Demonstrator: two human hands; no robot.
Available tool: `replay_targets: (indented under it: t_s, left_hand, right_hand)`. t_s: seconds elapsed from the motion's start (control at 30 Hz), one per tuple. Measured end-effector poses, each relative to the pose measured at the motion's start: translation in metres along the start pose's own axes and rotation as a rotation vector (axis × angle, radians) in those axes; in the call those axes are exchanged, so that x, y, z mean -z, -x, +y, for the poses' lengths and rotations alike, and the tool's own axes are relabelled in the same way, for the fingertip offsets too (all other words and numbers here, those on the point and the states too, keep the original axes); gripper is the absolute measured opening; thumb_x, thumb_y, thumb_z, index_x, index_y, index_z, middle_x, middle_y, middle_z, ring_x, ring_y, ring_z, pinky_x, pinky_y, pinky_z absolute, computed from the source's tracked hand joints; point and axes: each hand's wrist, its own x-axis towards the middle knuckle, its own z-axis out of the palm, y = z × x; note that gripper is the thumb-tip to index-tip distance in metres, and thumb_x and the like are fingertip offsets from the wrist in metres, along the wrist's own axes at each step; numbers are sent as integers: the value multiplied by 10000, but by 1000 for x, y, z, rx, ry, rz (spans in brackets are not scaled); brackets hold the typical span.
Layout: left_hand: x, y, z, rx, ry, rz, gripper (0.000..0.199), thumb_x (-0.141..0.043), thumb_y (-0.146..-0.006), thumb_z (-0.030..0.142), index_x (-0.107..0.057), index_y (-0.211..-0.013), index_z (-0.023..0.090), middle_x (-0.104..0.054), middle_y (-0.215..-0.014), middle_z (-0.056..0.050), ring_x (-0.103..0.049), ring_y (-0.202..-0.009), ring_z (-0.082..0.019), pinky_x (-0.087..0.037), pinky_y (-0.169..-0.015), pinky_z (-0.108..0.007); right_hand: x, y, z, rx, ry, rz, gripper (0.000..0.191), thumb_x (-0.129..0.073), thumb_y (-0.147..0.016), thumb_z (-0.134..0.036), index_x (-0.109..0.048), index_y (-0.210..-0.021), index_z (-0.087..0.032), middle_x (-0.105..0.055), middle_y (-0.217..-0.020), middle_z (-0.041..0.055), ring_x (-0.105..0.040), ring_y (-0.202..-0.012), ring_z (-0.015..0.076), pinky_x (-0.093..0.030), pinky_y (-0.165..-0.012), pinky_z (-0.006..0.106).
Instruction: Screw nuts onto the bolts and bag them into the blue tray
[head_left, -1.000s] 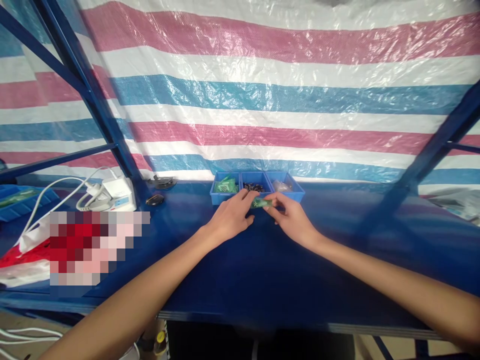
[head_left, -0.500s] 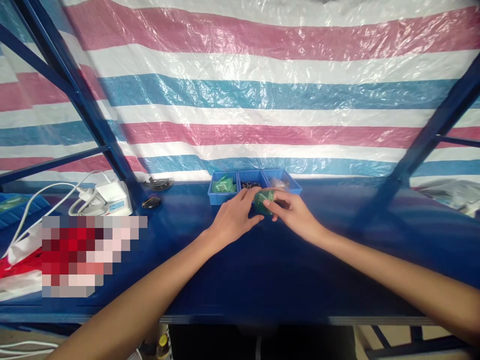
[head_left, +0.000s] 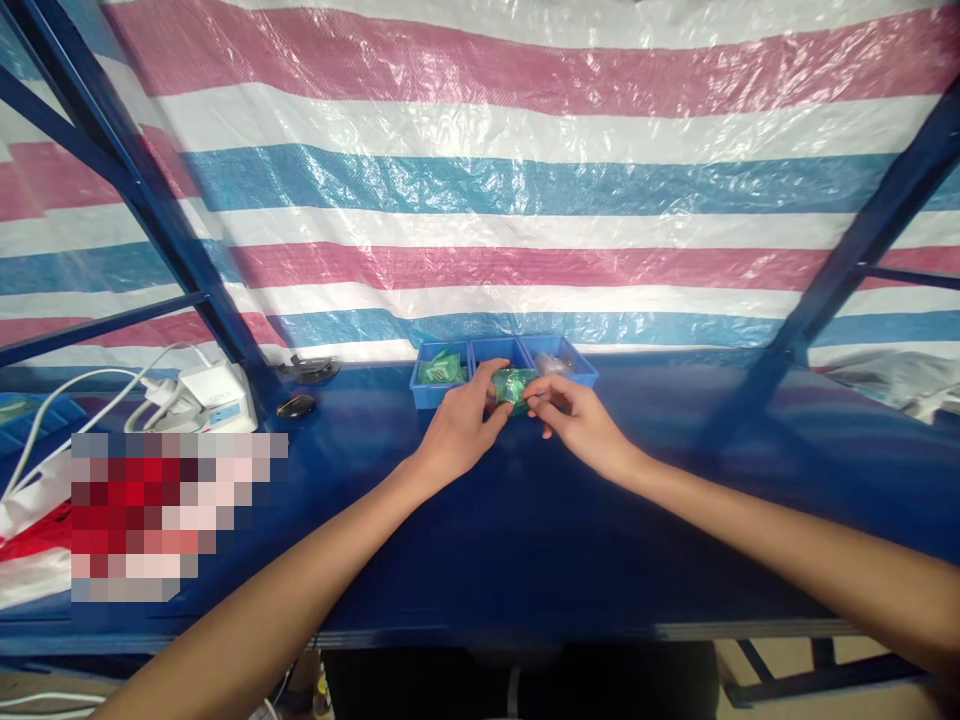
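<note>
Between my two hands is a small shiny green plastic packet (head_left: 511, 388), held up just in front of the blue bins. My left hand (head_left: 463, 425) is closed on its left side, thumb and fingers gripping the edge. At its right edge my right hand (head_left: 577, 420) pinches the packet with thumb and fingertips. What is inside the packet cannot be made out. Right behind my hands stand three small blue bins: the left bin (head_left: 427, 398) holds similar green packets, the middle bin (head_left: 495, 346) is mostly hidden by my hand, and the right bin (head_left: 585, 372) holds clear plastic bags.
The blue tabletop (head_left: 525, 550) spreads around my arms. At left lie a power strip (head_left: 232, 410) with white cables, a dark mouse-like object (head_left: 297, 406) and a blurred-out red and white item (head_left: 150, 510). Blue frame posts (head_left: 847, 250) rise on both sides before a striped tarp (head_left: 525, 190).
My left hand has shifted onto the packet's left side, while my right hand has moved to its right edge. The packet is turned and now shows its flat, shiny face.
</note>
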Motion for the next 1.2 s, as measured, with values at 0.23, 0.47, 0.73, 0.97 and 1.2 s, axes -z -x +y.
replay_targets:
  t_s: [0.23,0.47,0.73,0.97,1.2]
  left_hand:
    - [-1,1,1,-41,-20,25,489,-593,-967,237,-464,-1438,261,-622,-1107,-52,-650,-853,-161,-556,-751,-298]
    - [4,3,9,-118,-244,23,427,-662,-887,251,-583,-1305,281,-441,-1419,-92,-603,-1162,-243,-586,-774,-322]
    - [25,-10,4,-84,-156,144,201,-526,-1005,239,-679,-1135,221,-652,-1138,-77,-653,-1028,-211,-541,-873,-342]
    - [61,-62,-35,79,-238,468,356,-660,-872,189,-584,-1220,184,-609,-1123,-90,-633,-903,-190,-540,-840,-326]
    - [59,-96,-96,350,-438,150,259,-626,-799,110,-759,-1019,146,-678,-1097,-146,-610,-1129,-295,-486,-1042,-415]
  right_hand:
    - [-1,-2,1,-2,-43,56,230,-671,-868,-360,-583,-1018,-210,-594,-870,15,-612,-731,161,-522,-543,264]
    - [2,-5,-5,-21,-101,101,297,-734,-840,-400,-610,-1020,-199,-682,-852,15,-674,-710,161,-483,-564,257]
    - [-1,-21,-23,135,56,-68,270,-636,-900,-345,-659,-1142,-226,-747,-1005,52,-697,-943,229,-500,-665,308]
    - [-34,-129,-50,297,578,33,356,-575,-972,-360,-593,-668,-175,-590,-673,17,-523,-667,147,-354,-648,303]
    - [-71,-181,-21,-2,788,-38,278,-698,-876,-317,-615,-666,-154,-623,-686,94,-598,-712,224,-411,-632,316]
